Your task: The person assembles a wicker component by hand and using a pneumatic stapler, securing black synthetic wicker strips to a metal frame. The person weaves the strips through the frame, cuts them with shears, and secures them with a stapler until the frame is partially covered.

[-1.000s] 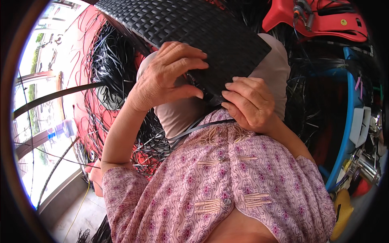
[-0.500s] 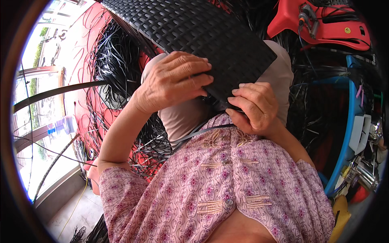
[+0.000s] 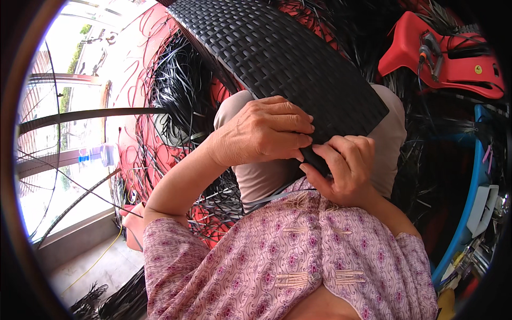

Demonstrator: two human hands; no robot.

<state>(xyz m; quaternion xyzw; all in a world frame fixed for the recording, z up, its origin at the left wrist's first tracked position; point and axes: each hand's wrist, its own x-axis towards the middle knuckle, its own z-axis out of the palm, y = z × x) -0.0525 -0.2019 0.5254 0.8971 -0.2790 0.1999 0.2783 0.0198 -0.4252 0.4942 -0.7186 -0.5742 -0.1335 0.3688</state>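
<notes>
A black woven wicker panel [image 3: 288, 58] of flat plastic strips rests across my lap, its near edge toward me. My left hand [image 3: 261, 130] is closed at that edge, fingers curled over it and thumb below. Close beside it, my right hand [image 3: 346, 168] pinches the same edge, thumb underneath and fingers bent on top. Fingertips of the two hands nearly meet. Whether a loose strip lies between them is hidden. A thin dark strip [image 3: 277, 196] runs across my lap below the hands.
Tangled black strips [image 3: 178, 80] heap on the red floor covering at left. A red plastic stool [image 3: 410, 50] with a corded tool [image 3: 426, 58] on it stands far right. A blue tub rim [image 3: 469, 197] with metal tools is at right. One wide strip [image 3: 90, 117] extends leftward.
The whole view has shifted, so everything sits lower and further right. My right hand has slid left along the panel edge, and the two hands are closer together.
</notes>
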